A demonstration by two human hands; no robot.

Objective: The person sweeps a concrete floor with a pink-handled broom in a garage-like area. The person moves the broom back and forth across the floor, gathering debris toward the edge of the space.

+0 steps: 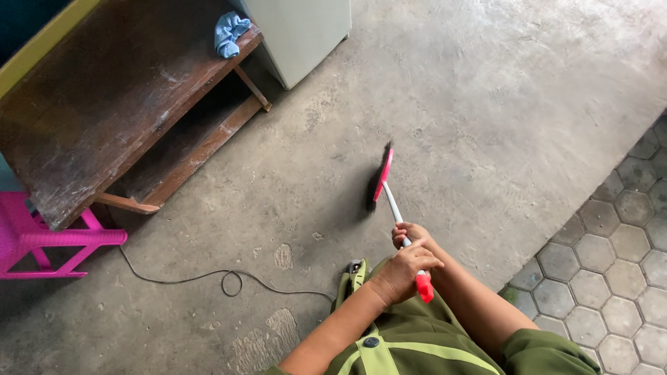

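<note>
left hand [405, 272] clenched round broom [393, 201] handle near its red end | right hand [408, 233] gripping the handle just ahead; bristles on concrete floor [486, 104] beyond the fingers

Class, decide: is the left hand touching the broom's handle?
Touching. The head view shows the left hand wrapped around the broom handle near its red end.

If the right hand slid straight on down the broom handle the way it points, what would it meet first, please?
Most likely the broom's own red head with dark bristles; the white handle looks bare between the right hand and it.
</note>
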